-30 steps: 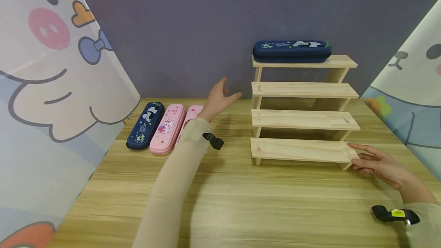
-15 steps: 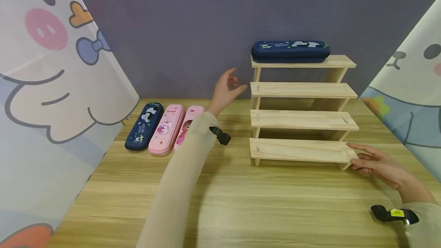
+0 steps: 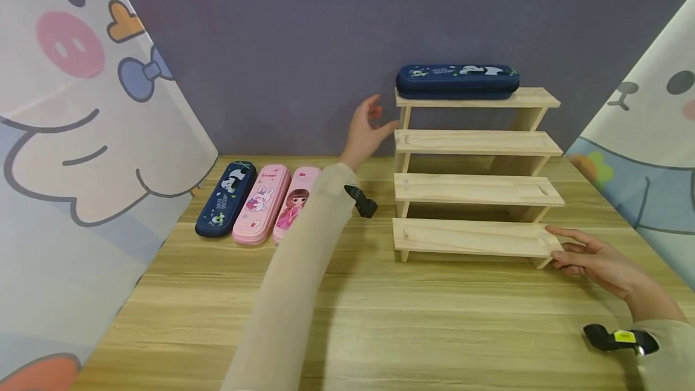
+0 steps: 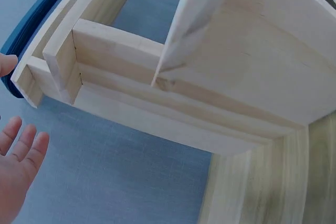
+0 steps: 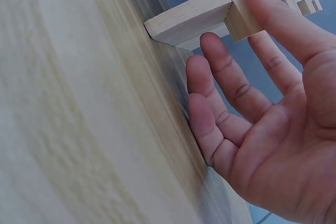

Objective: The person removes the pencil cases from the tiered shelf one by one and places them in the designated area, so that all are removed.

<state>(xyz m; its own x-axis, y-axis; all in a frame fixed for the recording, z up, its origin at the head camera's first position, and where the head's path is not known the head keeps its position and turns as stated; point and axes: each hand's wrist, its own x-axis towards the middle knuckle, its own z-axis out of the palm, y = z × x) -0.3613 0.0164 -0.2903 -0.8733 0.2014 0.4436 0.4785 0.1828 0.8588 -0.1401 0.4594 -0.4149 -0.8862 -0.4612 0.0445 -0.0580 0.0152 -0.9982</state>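
A four-tier wooden display shelf (image 3: 478, 189) stands on the table, stepping up toward the back. On its top tier lies a dark blue panda pencil case (image 3: 457, 82), whose edge also shows in the left wrist view. My left hand (image 3: 366, 131) is raised just left of the upper tiers, fingers spread and holding nothing; its thumb overlaps the case's end in the left wrist view. My right hand (image 3: 602, 264) grips the right end of the lowest tier between thumb and index finger. The other fingers (image 5: 212, 77) curl loosely below the board.
Left on the table, side by side, lie another dark blue panda pencil case (image 3: 225, 199), a pink rabbit pencil case (image 3: 262, 204) and a pink girl-print pencil case (image 3: 295, 201), partly behind my left sleeve. A grey partition (image 3: 282, 53) rises behind the table, with cartoon-print panels at both sides.
My left hand has moved right and up, away from the pencil cases on the table and toward the shelf's upper left. My right hand keeps its place on the lowest tier.
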